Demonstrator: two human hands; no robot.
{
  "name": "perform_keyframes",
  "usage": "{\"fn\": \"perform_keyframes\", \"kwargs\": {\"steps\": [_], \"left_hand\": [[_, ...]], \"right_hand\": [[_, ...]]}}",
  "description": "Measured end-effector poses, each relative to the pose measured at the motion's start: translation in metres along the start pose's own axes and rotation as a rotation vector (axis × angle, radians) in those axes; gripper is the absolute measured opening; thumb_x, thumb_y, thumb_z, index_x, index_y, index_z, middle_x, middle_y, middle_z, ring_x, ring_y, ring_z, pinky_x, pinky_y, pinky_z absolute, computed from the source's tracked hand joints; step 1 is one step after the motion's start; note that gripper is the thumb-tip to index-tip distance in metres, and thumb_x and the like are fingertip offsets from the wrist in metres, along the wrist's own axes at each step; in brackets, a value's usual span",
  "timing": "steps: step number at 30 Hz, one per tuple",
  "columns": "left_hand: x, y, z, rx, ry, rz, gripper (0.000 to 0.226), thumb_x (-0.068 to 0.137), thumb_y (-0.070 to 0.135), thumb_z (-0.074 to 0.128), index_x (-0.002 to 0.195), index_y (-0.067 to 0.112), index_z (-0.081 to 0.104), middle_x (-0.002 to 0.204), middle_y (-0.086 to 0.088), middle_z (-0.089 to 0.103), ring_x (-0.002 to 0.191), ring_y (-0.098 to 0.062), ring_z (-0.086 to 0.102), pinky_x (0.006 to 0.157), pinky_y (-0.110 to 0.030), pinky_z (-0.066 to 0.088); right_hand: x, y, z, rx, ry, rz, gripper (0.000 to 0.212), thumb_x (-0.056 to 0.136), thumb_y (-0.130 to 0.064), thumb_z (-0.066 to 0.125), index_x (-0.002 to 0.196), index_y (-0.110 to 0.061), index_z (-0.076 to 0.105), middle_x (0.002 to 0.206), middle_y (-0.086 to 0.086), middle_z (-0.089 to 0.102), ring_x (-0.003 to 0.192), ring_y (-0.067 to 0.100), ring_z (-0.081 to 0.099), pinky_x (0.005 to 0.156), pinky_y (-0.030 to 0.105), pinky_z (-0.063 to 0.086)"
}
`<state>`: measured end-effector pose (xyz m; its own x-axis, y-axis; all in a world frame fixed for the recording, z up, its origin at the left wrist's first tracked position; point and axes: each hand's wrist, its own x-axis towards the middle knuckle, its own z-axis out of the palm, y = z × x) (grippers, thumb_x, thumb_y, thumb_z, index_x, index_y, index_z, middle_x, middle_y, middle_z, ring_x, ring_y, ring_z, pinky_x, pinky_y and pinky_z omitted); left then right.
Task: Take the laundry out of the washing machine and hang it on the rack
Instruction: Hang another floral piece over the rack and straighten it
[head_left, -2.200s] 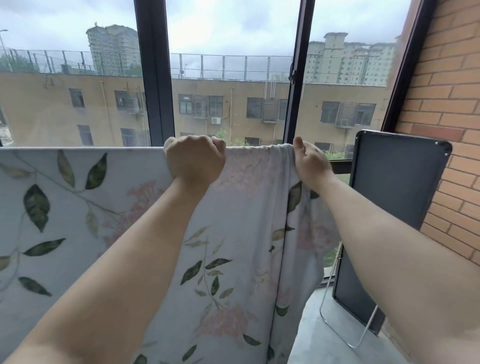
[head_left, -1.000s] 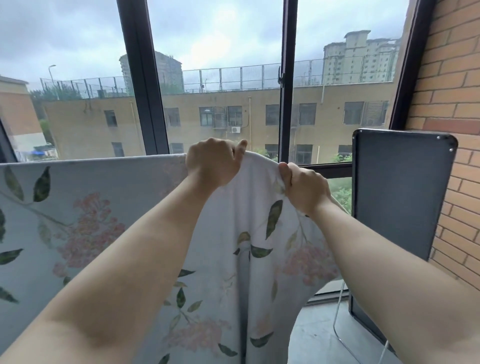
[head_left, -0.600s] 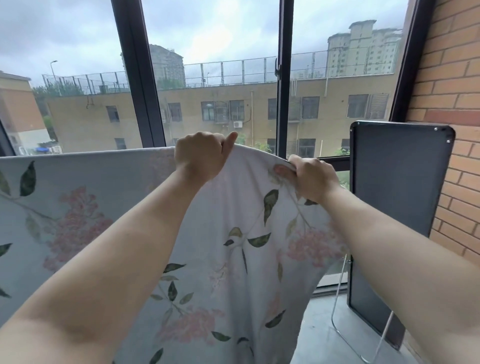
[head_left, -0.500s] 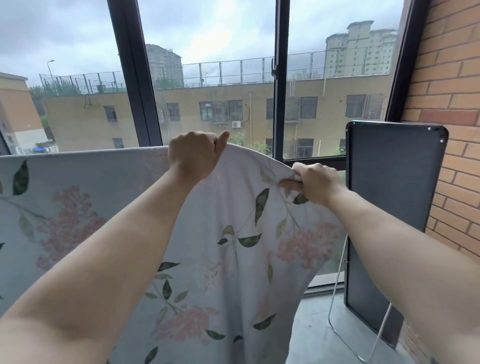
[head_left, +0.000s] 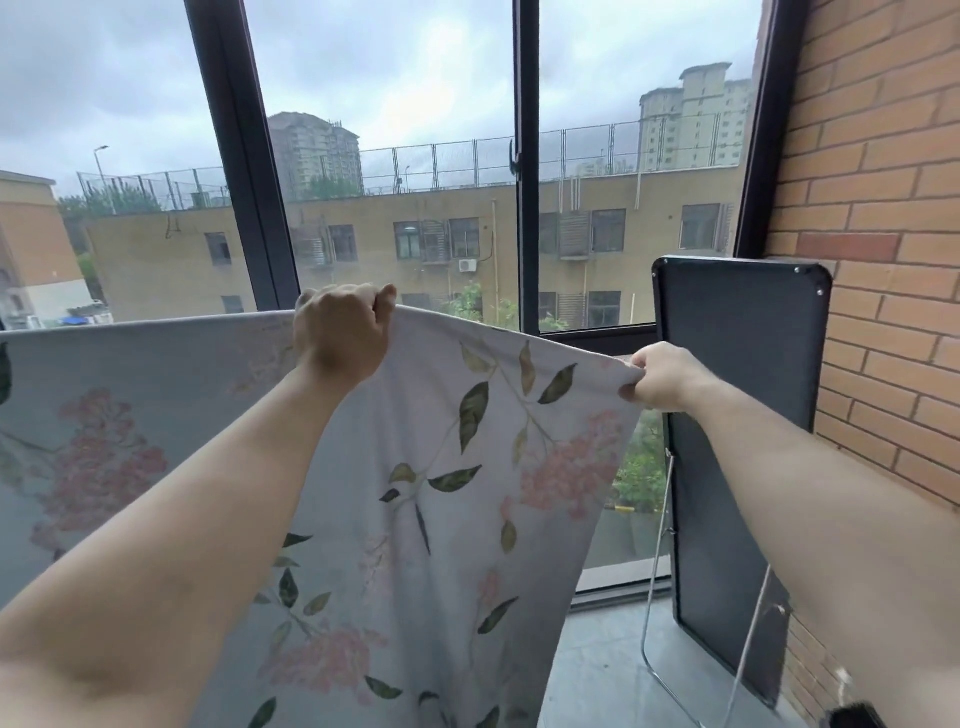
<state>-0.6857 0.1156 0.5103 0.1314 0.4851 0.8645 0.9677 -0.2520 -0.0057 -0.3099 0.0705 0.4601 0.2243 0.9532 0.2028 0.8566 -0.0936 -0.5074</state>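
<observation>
The flowery sheet (head_left: 441, 467) hangs from 9 o'clock to the middle, and it could slip down to the floor (head_left: 597, 670) if either hand lets go, because the cloth looks big and heavy. The left hand (head_left: 340, 332) is a fist, fingers (head_left: 332, 295) curled over the top edge; the right hand (head_left: 662, 376), lower at 3 o'clock, pinches the corner.

Two arms of one person, both bare along whole visible length.

Left forearm (head_left: 208, 519), left of central window post (head_left: 527, 208): broad in frame, smooth, soft skin crease at inner elbow.

Left hand (head_left: 340, 338): back of hand shown, rounded knuckles, thumb tip at its right edge.

Right forearm (head_left: 831, 519), right of post: bare, slight tendon ridge near wrist.

Right hand (head_left: 662, 376): smaller in view, knuckles and thumb visible.
</observation>
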Motion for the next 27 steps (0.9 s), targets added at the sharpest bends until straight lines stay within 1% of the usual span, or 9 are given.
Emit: {"fn": "perform_keyframes", "kwargs": {"steps": [1, 3, 4, 6, 9, 12, 18, 22, 27], "left_hand": [[-0.001, -0.001, 0.000, -0.010, 0.011, -0.005, 0.048, 0.101, 0.039, 0.037, 0.065, 0.016, 0.056, 0.070, -0.014, 0.068, 0.069, -0.034, 0.062, 0.079, -0.040, 0.041], [-0.002, -0.001, -0.001, -0.020, 0.031, -0.018, 0.047, 0.098, 0.038, 0.035, 0.065, 0.014, 0.059, 0.070, -0.015, 0.068, 0.071, -0.034, 0.063, 0.079, -0.040, 0.040], [-0.003, 0.000, -0.001, -0.021, 0.037, -0.021, 0.047, 0.097, 0.037, 0.034, 0.065, 0.014, 0.059, 0.070, -0.014, 0.067, 0.072, -0.034, 0.062, 0.078, -0.039, 0.039], [-0.005, 0.004, -0.002, -0.019, 0.042, -0.023, 0.045, 0.094, 0.036, 0.032, 0.065, 0.013, 0.057, 0.070, -0.013, 0.066, 0.073, -0.034, 0.061, 0.078, -0.039, 0.037], [-0.007, 0.005, -0.003, -0.050, 0.033, -0.021, 0.041, 0.092, 0.032, 0.031, 0.070, 0.012, 0.059, 0.074, -0.011, 0.066, 0.076, -0.033, 0.060, 0.078, -0.038, 0.034], [-0.007, 0.008, -0.006, -0.102, 0.035, -0.042, 0.036, 0.091, 0.028, 0.033, 0.075, 0.011, 0.060, 0.078, -0.013, 0.066, 0.079, -0.033, 0.060, 0.079, -0.038, 0.036], [-0.004, 0.008, -0.015, -0.230, 0.014, -0.137, 0.033, 0.085, 0.028, 0.036, 0.079, 0.009, 0.062, 0.083, -0.015, 0.067, 0.084, -0.035, 0.061, 0.084, -0.039, 0.042], [-0.006, 0.004, -0.019, -0.226, 0.035, -0.166, 0.026, 0.087, 0.031, 0.044, 0.079, 0.014, 0.062, 0.084, -0.009, 0.068, 0.086, -0.032, 0.060, 0.085, -0.039, 0.041], [-0.009, 0.005, -0.018, -0.282, 0.074, -0.171, 0.015, 0.091, 0.023, 0.058, 0.080, 0.016, 0.065, 0.085, -0.005, 0.070, 0.086, -0.030, 0.062, 0.082, -0.036, 0.039]], "right_hand": [[-0.002, 0.011, -0.007, 0.102, -0.021, 0.008, 0.007, 0.082, -0.021, 0.078, 0.079, -0.021, 0.072, 0.091, 0.006, 0.074, 0.079, 0.024, 0.071, 0.076, 0.039, 0.058], [-0.006, 0.026, -0.013, 0.348, -0.056, 0.019, 0.014, 0.082, -0.027, 0.082, 0.088, -0.016, 0.075, 0.089, 0.002, 0.076, 0.074, 0.019, 0.071, 0.063, 0.033, 0.049], [-0.008, 0.031, -0.015, 0.466, -0.055, 0.033, 0.019, 0.083, -0.030, 0.082, 0.093, -0.016, 0.073, 0.089, 0.000, 0.075, 0.075, 0.017, 0.071, 0.061, 0.031, 0.044], [-0.012, 0.038, -0.015, 0.700, -0.042, 0.055, 0.021, 0.086, -0.032, 0.079, 0.095, -0.017, 0.069, 0.088, -0.002, 0.073, 0.075, 0.014, 0.067, 0.061, 0.030, 0.040], [-0.013, 0.035, -0.013, 1.052, -0.019, 0.065, 0.019, 0.091, -0.030, 0.072, 0.091, -0.015, 0.061, 0.091, 0.003, 0.072, 0.074, 0.019, 0.063, 0.057, 0.028, 0.047], [-0.012, 0.027, -0.016, 1.270, 0.072, 0.076, 0.018, 0.095, -0.026, 0.068, 0.094, -0.010, 0.059, 0.102, 0.011, 0.066, 0.088, 0.025, 0.066, 0.060, 0.035, 0.061], [-0.006, 0.007, -0.029, 1.321, 0.299, 0.070, 0.017, 0.096, -0.028, 0.068, 0.092, -0.013, 0.059, 0.103, 0.005, 0.060, 0.094, 0.022, 0.063, 0.058, 0.037, 0.062], [-0.005, -0.002, -0.032, 1.298, 0.369, 0.091, 0.017, 0.096, -0.030, 0.068, 0.089, -0.016, 0.059, 0.101, 0.004, 0.060, 0.095, 0.021, 0.063, 0.058, 0.037, 0.063], [-0.004, -0.008, -0.037, 1.261, 0.438, 0.087, 0.017, 0.097, -0.030, 0.066, 0.088, -0.018, 0.059, 0.096, 0.001, 0.060, 0.089, 0.018, 0.063, 0.056, 0.035, 0.062]]}}
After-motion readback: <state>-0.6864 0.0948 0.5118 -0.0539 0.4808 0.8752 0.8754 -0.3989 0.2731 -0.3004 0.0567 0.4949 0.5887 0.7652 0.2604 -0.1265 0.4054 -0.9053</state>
